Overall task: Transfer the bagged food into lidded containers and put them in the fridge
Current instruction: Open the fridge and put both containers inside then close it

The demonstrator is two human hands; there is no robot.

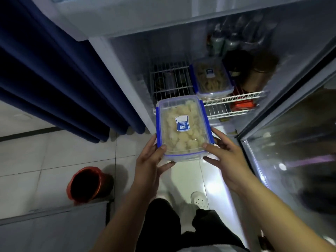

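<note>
- Lidded container (182, 128) with pale food pieces is in the air in front of the open fridge (127, 57), its far end just short of the wire shelf (171, 82).
- Left hand (151, 160): grip curled round the near left corner, thumb on the lid, fingers underneath.
- Right hand (225, 157): grip round the near right corner, thumb on the lid edge, fingers under and along the side.
- Handling estimate: rigid clear plastic, so it should hold shape under a firm squeeze. Fairly full, so moderate weight, biased away from my hands since I hold only the near end.
- Smooth walls are probably slippery; fingers beneath carry the load better than side pressure.
- Blue clips look latched; avoid catching them.
- A second container (211, 77) already sits on the shelf to the right; free wire lies left of it.
- Keep it level while sliding in.
</note>
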